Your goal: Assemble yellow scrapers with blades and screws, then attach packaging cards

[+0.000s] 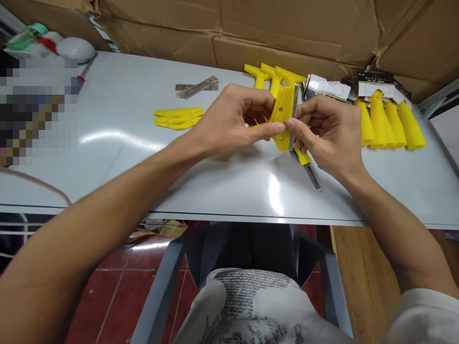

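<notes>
My left hand grips a yellow scraper by its body, thumb across the front, above the white table. A flat metal blade runs along the scraper's right edge. My right hand pinches that blade edge between thumb and fingers; the fingertips behind it are partly hidden. Below the hands lies a screwdriver with a yellow handle and metal shaft. Just behind them rest several yellow scraper heads with handles, partly covered by the held scraper.
Yellow plates and loose metal blades lie left of my hands. To the right are yellow handles and packaging cards. Cardboard lines the table's back edge. A white rounded object stands far left.
</notes>
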Action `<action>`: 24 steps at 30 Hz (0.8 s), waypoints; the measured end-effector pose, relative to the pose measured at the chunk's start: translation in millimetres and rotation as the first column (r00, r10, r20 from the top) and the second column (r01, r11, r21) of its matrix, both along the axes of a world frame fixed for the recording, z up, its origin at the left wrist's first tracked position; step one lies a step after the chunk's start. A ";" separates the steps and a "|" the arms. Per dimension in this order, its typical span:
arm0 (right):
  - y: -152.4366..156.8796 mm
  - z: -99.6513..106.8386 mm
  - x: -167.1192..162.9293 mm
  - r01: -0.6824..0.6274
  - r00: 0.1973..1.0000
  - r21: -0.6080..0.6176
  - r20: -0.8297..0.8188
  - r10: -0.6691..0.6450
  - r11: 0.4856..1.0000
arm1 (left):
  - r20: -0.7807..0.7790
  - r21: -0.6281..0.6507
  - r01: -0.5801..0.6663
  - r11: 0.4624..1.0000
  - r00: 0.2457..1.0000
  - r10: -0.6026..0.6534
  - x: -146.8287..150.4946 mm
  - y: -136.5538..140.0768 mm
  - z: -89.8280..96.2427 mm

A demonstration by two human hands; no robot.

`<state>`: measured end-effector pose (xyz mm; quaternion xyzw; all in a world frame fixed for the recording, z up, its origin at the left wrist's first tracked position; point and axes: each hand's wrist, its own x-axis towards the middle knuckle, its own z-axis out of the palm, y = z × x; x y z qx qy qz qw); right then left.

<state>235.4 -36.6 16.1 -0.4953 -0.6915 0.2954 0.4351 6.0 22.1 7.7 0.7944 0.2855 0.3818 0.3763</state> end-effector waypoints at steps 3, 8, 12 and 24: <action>-2.1 1.4 -2.7 0.017 1.000 0.025 0.007 -0.017 1.000 | -0.020 -0.064 0.126 0.990 0.992 -0.127 -1.0 -1.6 3.9; -0.8 9.4 -1.7 -0.099 0.991 0.023 -0.083 0.101 0.995 | 0.058 -0.102 0.177 0.979 0.983 -0.172 -0.4 -4.3 10.8; 5.3 10.9 6.5 -0.224 0.974 -0.080 -0.052 0.220 0.971 | 0.074 -0.086 0.190 0.978 0.980 -0.184 -1.7 -2.0 10.5; 2.8 4.7 1.8 -0.019 0.997 0.130 -0.074 0.029 0.991 | 0.060 -0.011 0.126 0.992 0.990 -0.125 -4.5 -3.5 13.4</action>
